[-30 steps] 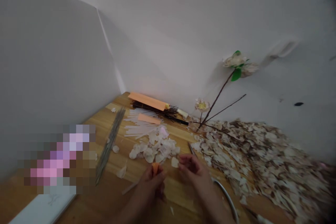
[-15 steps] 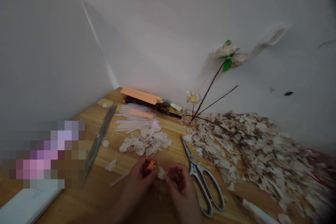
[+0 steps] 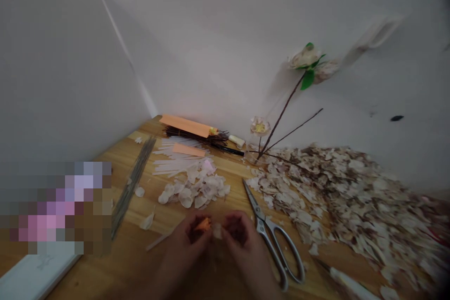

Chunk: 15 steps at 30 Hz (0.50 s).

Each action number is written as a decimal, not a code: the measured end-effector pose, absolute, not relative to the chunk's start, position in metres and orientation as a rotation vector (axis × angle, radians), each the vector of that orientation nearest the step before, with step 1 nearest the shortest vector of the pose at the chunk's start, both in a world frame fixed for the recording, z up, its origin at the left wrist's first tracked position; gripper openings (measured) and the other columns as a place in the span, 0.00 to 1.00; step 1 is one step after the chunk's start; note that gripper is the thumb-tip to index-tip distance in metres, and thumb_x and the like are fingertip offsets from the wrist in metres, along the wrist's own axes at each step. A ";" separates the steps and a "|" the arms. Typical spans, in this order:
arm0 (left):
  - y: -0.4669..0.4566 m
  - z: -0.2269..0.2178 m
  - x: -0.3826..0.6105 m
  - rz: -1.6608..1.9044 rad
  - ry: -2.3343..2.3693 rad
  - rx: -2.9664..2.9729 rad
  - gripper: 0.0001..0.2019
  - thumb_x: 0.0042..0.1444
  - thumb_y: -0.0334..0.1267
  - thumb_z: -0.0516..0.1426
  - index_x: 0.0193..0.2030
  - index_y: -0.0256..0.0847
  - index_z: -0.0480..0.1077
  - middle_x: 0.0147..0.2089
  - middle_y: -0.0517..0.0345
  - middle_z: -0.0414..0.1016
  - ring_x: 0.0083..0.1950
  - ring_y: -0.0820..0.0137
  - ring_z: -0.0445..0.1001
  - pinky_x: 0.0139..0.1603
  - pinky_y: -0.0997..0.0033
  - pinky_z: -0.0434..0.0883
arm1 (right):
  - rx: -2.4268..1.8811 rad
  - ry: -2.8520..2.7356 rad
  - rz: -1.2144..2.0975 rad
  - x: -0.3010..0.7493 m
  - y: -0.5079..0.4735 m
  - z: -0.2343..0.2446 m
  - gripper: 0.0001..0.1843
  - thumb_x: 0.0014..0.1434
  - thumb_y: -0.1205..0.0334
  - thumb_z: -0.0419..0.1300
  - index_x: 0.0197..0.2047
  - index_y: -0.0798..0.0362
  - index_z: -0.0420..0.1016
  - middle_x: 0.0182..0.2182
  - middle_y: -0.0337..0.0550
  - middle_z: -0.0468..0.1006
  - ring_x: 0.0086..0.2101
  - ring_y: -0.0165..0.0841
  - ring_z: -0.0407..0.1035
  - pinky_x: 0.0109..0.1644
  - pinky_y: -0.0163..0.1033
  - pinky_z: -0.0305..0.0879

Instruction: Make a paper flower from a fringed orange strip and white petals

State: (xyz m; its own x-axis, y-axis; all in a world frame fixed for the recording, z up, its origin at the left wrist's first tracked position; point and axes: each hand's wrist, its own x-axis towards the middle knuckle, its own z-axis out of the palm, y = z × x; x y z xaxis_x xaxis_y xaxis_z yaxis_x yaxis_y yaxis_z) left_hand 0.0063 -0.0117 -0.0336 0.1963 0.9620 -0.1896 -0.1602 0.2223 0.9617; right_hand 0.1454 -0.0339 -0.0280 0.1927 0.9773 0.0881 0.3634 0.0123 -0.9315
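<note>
Low in the middle of the view, my left hand (image 3: 186,243) is closed around a small orange piece (image 3: 203,225) at its fingertips. My right hand (image 3: 242,239) is closed beside it and pinches a pale petal (image 3: 217,230) that sits between the two hands. Both hands hover just above the wooden table (image 3: 168,218). A small heap of pale petals (image 3: 197,190) lies just beyond the hands. Silver scissors (image 3: 272,236) lie shut on the table to the right of my right hand.
A big spread of pale and brown petal scraps (image 3: 344,197) covers the right side. A branch with paper flowers (image 3: 305,58) leans on the wall. Orange paper (image 3: 186,125), dark twigs (image 3: 204,138), white strips (image 3: 172,161), thin wires (image 3: 131,185) and a white box (image 3: 35,274) lie to the left.
My right hand has moved left from beside the scissors, bringing a petal up against the orange piece in my left hand. The view has tilted down slightly.
</note>
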 end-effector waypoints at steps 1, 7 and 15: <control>-0.011 -0.032 0.005 1.025 1.031 0.937 0.13 0.43 0.37 0.63 0.37 0.38 0.70 0.30 0.57 0.74 0.31 0.69 0.72 0.30 0.74 0.69 | -1.548 -1.373 0.788 0.149 -0.029 -0.026 0.07 0.50 0.61 0.54 0.35 0.51 0.65 0.28 0.41 0.73 0.29 0.34 0.70 0.32 0.38 0.68; 0.001 -0.021 -0.006 1.160 1.011 0.522 0.16 0.42 0.35 0.64 0.37 0.39 0.66 0.30 0.61 0.73 0.23 0.75 0.70 0.21 0.78 0.69 | -1.709 -1.697 0.518 0.153 0.013 -0.009 0.17 0.45 0.72 0.55 0.41 0.53 0.69 0.38 0.47 0.74 0.42 0.42 0.64 0.48 0.48 0.59; 0.011 -0.007 -0.012 1.115 0.944 0.286 0.09 0.51 0.20 0.52 0.35 0.36 0.64 0.33 0.52 0.77 0.25 0.73 0.75 0.23 0.77 0.72 | -1.777 -1.999 0.507 0.119 0.071 -0.006 0.28 0.47 0.63 0.64 0.52 0.56 0.64 0.51 0.52 0.66 0.51 0.45 0.59 0.53 0.52 0.55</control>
State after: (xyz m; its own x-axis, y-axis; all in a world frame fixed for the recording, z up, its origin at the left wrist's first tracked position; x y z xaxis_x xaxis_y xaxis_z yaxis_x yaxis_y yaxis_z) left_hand -0.0119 0.0109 -0.0070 0.1160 0.8582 -0.5000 -0.6345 0.4513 0.6274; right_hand 0.1187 0.0713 -0.0065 -0.0977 0.9930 0.0665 0.8412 0.1181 -0.5276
